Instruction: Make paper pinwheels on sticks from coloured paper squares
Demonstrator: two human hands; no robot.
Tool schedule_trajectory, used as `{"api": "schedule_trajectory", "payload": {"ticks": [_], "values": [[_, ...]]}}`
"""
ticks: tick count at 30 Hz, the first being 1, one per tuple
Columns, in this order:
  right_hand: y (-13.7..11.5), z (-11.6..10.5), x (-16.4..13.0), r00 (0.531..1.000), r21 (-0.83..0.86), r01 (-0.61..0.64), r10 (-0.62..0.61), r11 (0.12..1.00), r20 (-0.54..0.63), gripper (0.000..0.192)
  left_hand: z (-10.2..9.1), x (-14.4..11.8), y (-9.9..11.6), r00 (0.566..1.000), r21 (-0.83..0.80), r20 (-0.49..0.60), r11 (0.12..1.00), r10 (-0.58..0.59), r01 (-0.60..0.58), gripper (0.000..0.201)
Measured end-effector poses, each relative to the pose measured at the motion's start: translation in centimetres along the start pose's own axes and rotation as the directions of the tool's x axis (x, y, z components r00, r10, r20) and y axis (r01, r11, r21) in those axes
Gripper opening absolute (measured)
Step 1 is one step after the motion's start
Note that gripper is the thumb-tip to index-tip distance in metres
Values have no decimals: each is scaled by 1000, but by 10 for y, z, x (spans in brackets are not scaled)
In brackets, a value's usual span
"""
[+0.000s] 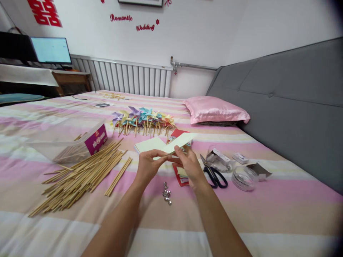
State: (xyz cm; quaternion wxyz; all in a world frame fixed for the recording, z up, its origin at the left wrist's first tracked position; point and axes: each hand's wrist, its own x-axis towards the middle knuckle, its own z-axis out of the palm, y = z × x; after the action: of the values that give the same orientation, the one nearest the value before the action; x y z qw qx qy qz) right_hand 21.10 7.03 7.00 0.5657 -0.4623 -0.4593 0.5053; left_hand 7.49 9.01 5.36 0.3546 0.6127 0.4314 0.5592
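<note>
Both my hands hold one pale yellow-green paper sheet [163,144] up above the striped bed. My left hand [149,165] pinches its near edge from the left, and my right hand [189,163] grips it from the right, where the sheet bends upward. Under my right hand lies a red-covered stack of coloured paper [180,174]. A small heap of silver pins [166,193] sits just below my hands. Black-handled scissors [214,173] lie right of my right wrist.
A pile of wooden sticks [83,175] spreads at the left beside a clear plastic box [71,141]. Finished paper pinwheels [143,119] lie further back. Clear tape rolls [242,177] and a pink pillow [215,110] are on the right, next to a grey headboard [294,107].
</note>
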Motion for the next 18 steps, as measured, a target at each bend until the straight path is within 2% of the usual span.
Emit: {"api": "schedule_trajectory", "payload": {"ticks": [3, 5, 8, 11, 13, 15, 17, 18], "values": [[0, -1, 1, 999, 31, 21, -20, 999, -37, 45, 3, -2, 2, 996, 47, 20, 995, 85, -86, 16], [4, -1, 4, 997, 71, 40, -36, 997, -65, 40, 4, -2, 3, 982, 62, 73, 982, 174, -179, 13], [12, -4, 9, 989, 86, 109, -99, 990, -113, 32, 5, -3, 6, 930, 102, 163, 932, 330, -349, 11], [18, -12, 15, 982, 37, 137, -130, 990, -137, 26, 4, -4, 8, 886, 156, 179, 876, 429, -456, 26], [18, -20, 19, 982, 16, 85, -81, 996, -170, 24, 0, -3, 8, 901, 216, 47, 876, 432, -431, 35], [17, -29, 21, 979, -4, 29, -29, 1000, -202, 21, -6, 0, 6, 909, 258, -169, 907, 381, -332, 42], [15, -35, 22, 979, -25, 5, -10, 1000, -202, 17, -13, 5, 4, 916, 186, -297, 957, 270, -222, 57], [15, -36, 22, 982, -36, 1, -8, 999, -188, 15, -16, 7, 3, 934, 96, -301, 981, 191, -170, 64]]}}
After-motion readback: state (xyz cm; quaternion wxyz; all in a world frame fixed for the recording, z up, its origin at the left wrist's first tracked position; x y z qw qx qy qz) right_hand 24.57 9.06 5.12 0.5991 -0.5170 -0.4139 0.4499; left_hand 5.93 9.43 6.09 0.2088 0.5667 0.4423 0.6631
